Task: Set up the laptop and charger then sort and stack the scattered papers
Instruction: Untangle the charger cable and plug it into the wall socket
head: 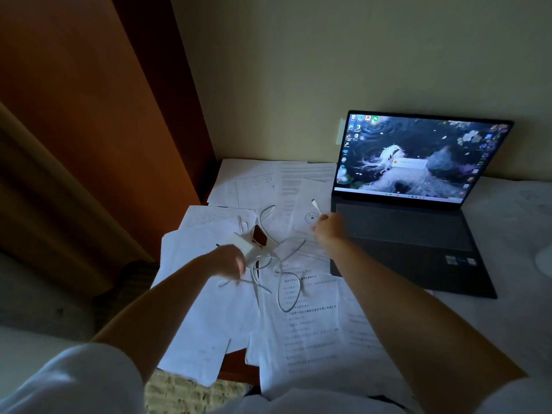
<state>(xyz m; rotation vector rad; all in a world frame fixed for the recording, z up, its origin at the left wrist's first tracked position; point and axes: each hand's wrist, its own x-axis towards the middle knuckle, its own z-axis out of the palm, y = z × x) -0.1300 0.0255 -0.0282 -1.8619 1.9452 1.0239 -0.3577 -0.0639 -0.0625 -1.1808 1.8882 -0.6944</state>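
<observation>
Hands are working over a paper-strewn bench. The left hand (228, 259) is curling its fingers round the white charger brick (243, 245), holding it just above the sheets, while the right hand (327, 227) is pinching the white cable (286, 294) close behind its plug (316, 203), the plug tip pointing up and away toward the left edge of the laptop (409, 231) and not touching it. Between the two hands the cable is hanging and lying in loose, tangled loops across the papers (310, 324). The papers are lying scattered and overlapping, some printed with lines of text, one with a table, one bearing a round stamp just beside the right hand; a few are sticking out past the near edge of the bench (236, 367). The laptop is sitting open to the right of the papers, its screen lit with a desktop picture and icons, its lid leaning back near the pale wall (328, 70). White sleeves (74, 383) are showing at the bottom of the view. An orange-brown wooden panel (89, 100) is standing to the left.
</observation>
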